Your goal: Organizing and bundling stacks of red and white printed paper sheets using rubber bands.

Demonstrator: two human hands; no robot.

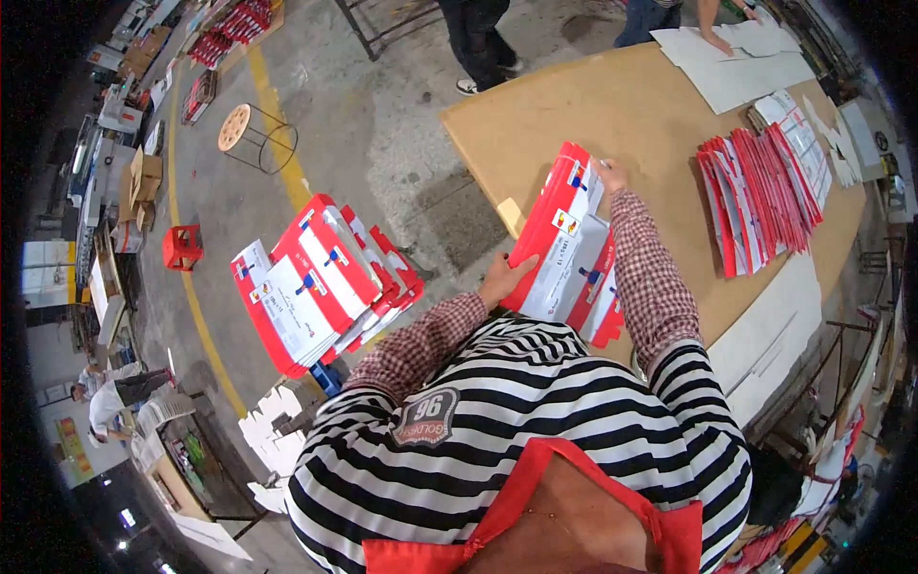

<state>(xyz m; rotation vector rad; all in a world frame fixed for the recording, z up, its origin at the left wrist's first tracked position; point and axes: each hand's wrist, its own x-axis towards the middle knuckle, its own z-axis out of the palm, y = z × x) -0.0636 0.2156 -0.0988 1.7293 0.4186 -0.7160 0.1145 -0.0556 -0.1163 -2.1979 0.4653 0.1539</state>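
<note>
The workshop floor (397, 143) is grey concrete marked with painted yellow lines (263, 86). At far left stands a red plastic stool (183, 247); next, a round, wooden-topped stool (233, 127) on thin metal legs. Nearer the person lies an overlapping stack of flat red-and-white printed card pieces (320, 292); its support is largely hidden. To its right, the left hand (502, 280) is closed, thumb uppermost, on the lower left edge of a flat red-and-white printed card bundle (574, 225). This bundle is tilted in front of the person, over the near left edge of the brown board-topped table (535, 110); its piece count cannot be told. The right hand (610, 175), fingers bent and partly hidden, appears closed on its upper right edge. Further right on the table sits a leaning row of similar red-and-white card pieces (760, 201), with flat white sheets (732, 67) beyond, under a co-worker's hand (717, 43). Progress, as judged: handling is midway; the held bundle is not yet set down, and both groups hold many pieces. Which is finished and which remains cannot be determined.
</note>
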